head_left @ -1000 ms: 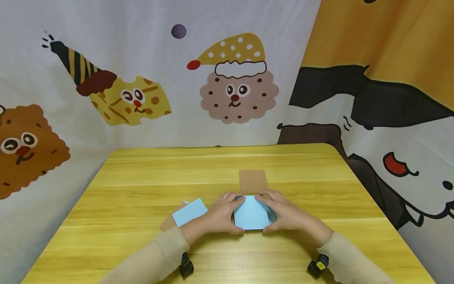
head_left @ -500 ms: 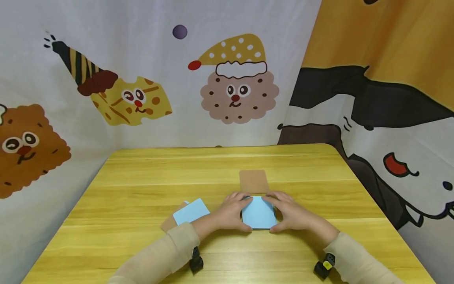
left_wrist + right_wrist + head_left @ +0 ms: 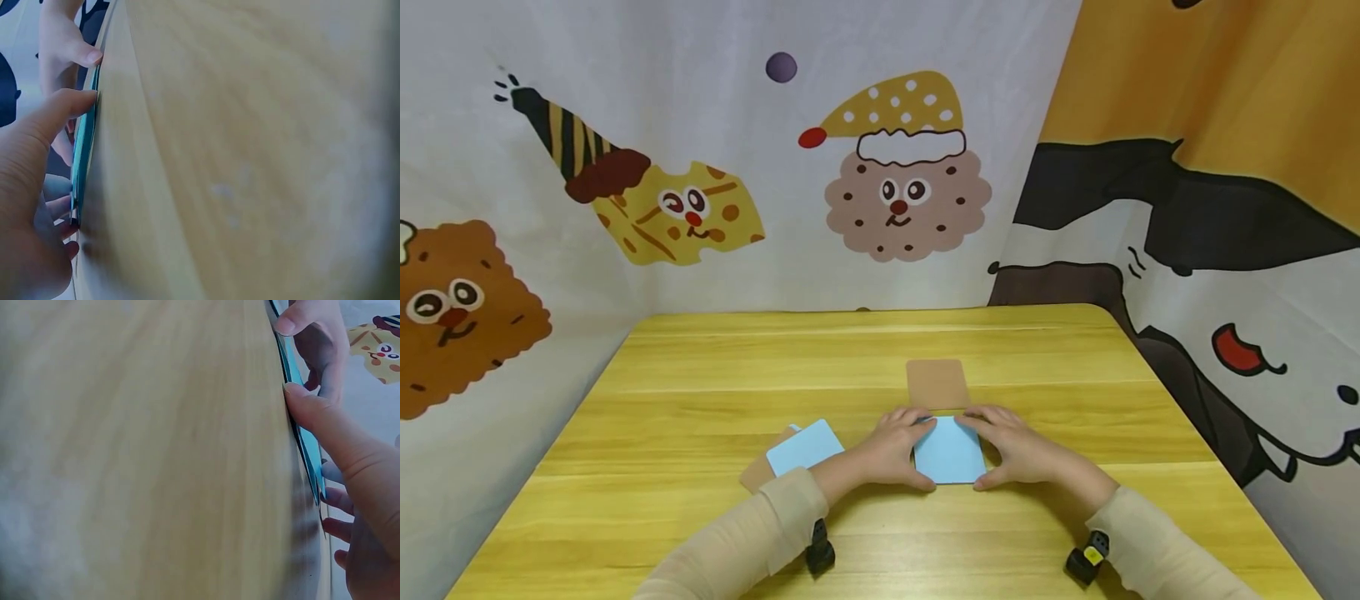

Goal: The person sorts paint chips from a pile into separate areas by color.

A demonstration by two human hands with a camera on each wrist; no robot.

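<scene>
Blue card (image 3: 949,454): centre of the near half of the tabletop (image 3: 700,367), between the two hands, near edge towards the person; whether slightly raised, cannot tell.
Card edge: more than one thin layer shows in the wrist views; count unclear.
Left hand (image 3: 891,454): at the card's left side; grip curled, pinching the card between near and far edges. Left thumb (image 3: 72,103) on the near edge, fingers round the far corner.
Right hand (image 3: 1018,450): mirrors this at the right side; grip likewise pinching, right thumb (image 3: 319,419) on the near edge, fingers at the far edge.
Thumbs: apart from each other, each by its own near corner.
Brown card (image 3: 937,383): flat, just beyond the blue card.
Side pile: left of the left hand, a second blue card (image 3: 803,446) lies askew over a second brown card (image 3: 756,473); a small blue corner (image 3: 793,427) peeks out behind.
Sleeves: beige, left sleeve (image 3: 737,533) partly in front of the side pile.
Wrists: a black device under each cuff.
Backdrop: curtain (image 3: 715,83) with cartoon biscuit figures, behind the tabletop.
</scene>
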